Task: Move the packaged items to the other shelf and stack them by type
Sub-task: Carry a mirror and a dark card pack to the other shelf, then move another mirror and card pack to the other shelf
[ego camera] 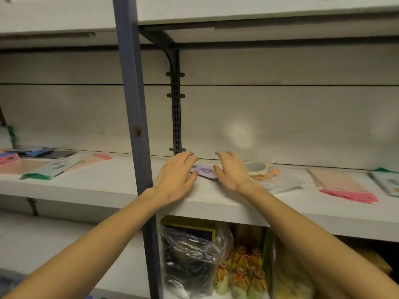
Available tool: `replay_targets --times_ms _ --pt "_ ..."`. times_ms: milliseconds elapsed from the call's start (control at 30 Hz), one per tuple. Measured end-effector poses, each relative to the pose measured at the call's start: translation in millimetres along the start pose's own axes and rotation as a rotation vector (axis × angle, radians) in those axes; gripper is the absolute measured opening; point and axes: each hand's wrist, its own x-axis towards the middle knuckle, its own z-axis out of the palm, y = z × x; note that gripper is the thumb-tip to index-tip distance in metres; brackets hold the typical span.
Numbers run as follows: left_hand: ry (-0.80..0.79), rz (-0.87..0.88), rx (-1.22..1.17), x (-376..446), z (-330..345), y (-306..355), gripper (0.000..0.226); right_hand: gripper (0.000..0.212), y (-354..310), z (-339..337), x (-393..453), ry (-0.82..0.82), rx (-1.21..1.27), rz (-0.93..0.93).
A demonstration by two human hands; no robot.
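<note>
A small purple packaged item lies flat on the white right-hand shelf, close to the blue-grey upright post. My left hand hovers just left of it with fingers spread, the fingertips touching its left edge. My right hand is at its right edge, fingers apart and curved over the pack. Neither hand has lifted it. Just right of my right hand lies a clear pack with a round yellow-rimmed item.
Further right lie a flat pink-headed pack and a pale blue pack. The left shelf holds a green-headed pack, pink packs and dark items. The post separates the shelves. Plastic bags and yellow goods fill the shelf below.
</note>
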Motion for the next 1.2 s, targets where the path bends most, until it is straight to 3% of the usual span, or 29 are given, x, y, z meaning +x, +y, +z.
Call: replay_targets --times_ms 100,200,300,400,600,900,1200 --pt "0.223 0.186 0.005 -19.6 -30.4 11.1 0.044 0.050 -22.7 -13.2 -10.7 0.388 0.134 -0.008" --pt "0.442 0.209 -0.038 -40.9 -64.0 10.3 0.054 0.051 -67.5 -28.8 -18.1 0.704 0.183 -0.016" --pt "0.557 0.162 -0.089 -61.7 -97.2 -12.4 0.063 0.056 -128.9 -44.0 -17.3 0.885 0.205 -0.098" --pt "0.547 0.053 -0.052 -82.8 -126.4 -56.6 0.066 0.061 -191.4 -48.0 -14.2 0.965 0.252 -0.251" --pt "0.452 -0.202 0.130 -136.9 -168.4 -166.0 0.063 0.064 -301.7 -23.6 -1.9 0.878 0.392 -0.442" --pt "0.470 -0.513 0.260 -224.1 -231.8 -303.4 0.058 0.066 -396.3 46.9 59.9 0.732 0.388 -0.469" --pt "0.155 -0.667 0.406 -249.2 -235.6 -464.0 0.066 0.066 -495.9 180.1 163.5 0.421 0.414 -0.405"
